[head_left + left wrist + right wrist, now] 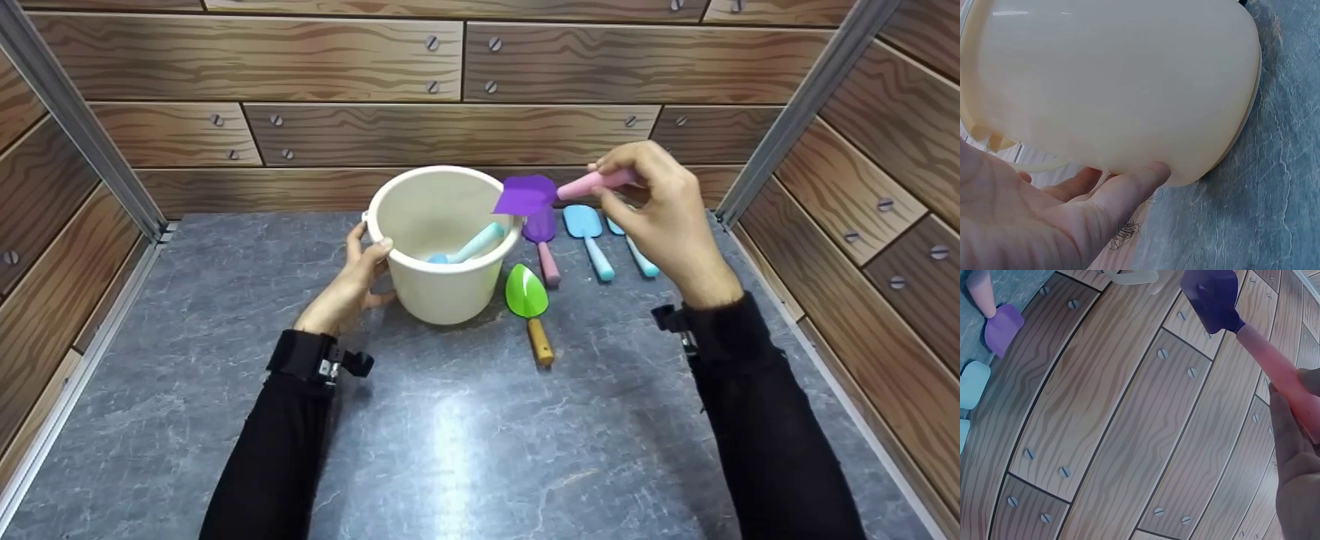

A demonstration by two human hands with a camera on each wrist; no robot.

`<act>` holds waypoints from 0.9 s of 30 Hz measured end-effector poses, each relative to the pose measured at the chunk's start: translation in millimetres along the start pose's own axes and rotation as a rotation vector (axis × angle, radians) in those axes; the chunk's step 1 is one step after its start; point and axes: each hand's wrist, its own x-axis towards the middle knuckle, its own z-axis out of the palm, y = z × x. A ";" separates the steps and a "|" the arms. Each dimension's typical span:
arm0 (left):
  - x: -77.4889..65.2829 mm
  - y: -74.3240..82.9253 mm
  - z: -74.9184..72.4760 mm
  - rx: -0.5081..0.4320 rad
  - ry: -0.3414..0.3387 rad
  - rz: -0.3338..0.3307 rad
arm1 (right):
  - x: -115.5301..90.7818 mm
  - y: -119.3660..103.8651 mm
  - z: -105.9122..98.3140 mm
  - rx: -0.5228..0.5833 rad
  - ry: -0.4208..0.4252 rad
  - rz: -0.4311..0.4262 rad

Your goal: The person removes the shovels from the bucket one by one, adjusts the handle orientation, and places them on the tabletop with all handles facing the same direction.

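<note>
In my right hand [656, 195] I pinch the pink handle of a toy shovel [526, 196]. Its purple blade overlaps the right rim of a cream bucket [442, 289], raised above the table. The right wrist view shows thumb and fingers on the shovel's handle [1275, 363]. My left hand [349, 281] grips the bucket's left side, thumb at the rim. Against the bucket's outer wall [1117, 84] lie the fingers in the left wrist view. Inside the bucket leans a light blue shovel [478, 241], its blade mostly hidden by the front wall.
Right of the bucket lie a second purple shovel with a pink handle [549, 262], a blue shovel [583, 222] and another blue one [643, 259] partly behind my right hand. A green trowel [526, 292] with a wooden handle lies nearer. Wood-patterned walls [360, 60] enclose the grey table.
</note>
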 end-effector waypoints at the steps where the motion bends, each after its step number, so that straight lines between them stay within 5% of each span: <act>1: 0.0 0.0 0.2 -0.001 0.001 0.001 | -1.5 0.7 -1.2 -0.002 0.005 0.003; 27: 0.7 -1.3 0.0 -0.003 -0.011 0.004 | -33.9 20.6 -21.8 -0.036 0.071 0.108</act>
